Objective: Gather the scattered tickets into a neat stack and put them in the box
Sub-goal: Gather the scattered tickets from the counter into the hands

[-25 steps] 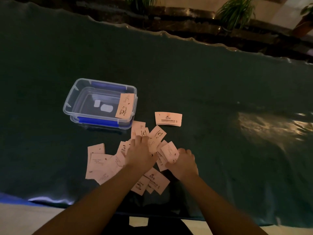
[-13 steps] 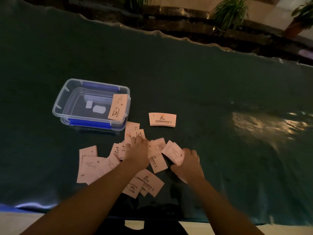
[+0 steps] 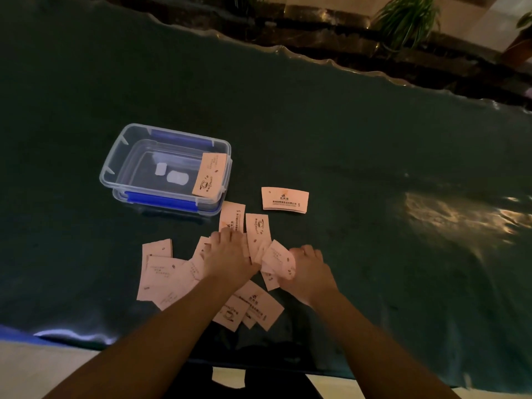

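We are looking down at a dark green cloth-covered surface (image 3: pixel 331 133) where pale pink printed paper tickets (image 3: pixel 161 272) are lying scattered in a loose, overlapping heap near its front edge. Our left hand (image 3: pixel 227 254) is resting palm-down on the middle of the heap, its fingers (image 3: pixel 224 236) lying flat and spread on the paper, pinching nothing that we can see. Our right hand (image 3: pixel 309 272) is lying just beside it, its fingers (image 3: pixel 305 251) curling around a few tickets (image 3: pixel 277 259) that are tilting up off the cloth. More tickets are showing under our left forearm, at the near side of the heap. One ticket (image 3: pixel 285 199) is lying apart, beyond the heap on the right. A clear rectangular plastic box with blue clips (image 3: pixel 165 169) is standing open to the left beyond the heap, close to its far edge. One ticket (image 3: pixel 209 174) is leaning inside the box against its right wall. Green potted plants (image 3: pixel 407 20) are standing beyond the far edge of the surface.
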The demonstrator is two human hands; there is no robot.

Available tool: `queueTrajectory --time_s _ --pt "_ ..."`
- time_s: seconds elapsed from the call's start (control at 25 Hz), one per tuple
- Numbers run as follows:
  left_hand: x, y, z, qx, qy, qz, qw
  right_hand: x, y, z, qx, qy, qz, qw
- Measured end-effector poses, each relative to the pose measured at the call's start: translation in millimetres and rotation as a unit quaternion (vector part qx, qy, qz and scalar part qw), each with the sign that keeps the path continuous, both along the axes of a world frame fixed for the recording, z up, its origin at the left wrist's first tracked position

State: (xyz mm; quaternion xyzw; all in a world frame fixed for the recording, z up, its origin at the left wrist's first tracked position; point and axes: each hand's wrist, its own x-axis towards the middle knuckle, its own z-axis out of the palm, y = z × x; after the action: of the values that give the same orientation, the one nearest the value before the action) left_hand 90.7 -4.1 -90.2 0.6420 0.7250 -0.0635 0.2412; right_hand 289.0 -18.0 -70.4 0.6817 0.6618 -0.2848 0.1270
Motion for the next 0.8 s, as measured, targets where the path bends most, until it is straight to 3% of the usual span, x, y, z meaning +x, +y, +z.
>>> queueTrajectory --time_s 0.32,0.6,0.72,0.8 --pt "31.1 21.8 -0.8 -0.017 0.005 -0.041 0.999 29.6 -6.6 5.0 0.0 -0.057 -0.019 0.998" --pt "45.6 11.3 1.7 -0.044 -0.09 -0.233 0.967 56.2 -4.9 17.8 0.027 -0.049 -0.007 0.998" --pt "36.1 0.1 2.8 -0.016 -0.144 -0.16 0.976 44.7 0.9 16.6 0.019 -0.036 0.048 0.998" --pt "20.3 -8.9 1.3 -0.001 -0.132 -0.118 0.984 33.9 4.0 13.7 0.004 -0.039 0.092 0.995"
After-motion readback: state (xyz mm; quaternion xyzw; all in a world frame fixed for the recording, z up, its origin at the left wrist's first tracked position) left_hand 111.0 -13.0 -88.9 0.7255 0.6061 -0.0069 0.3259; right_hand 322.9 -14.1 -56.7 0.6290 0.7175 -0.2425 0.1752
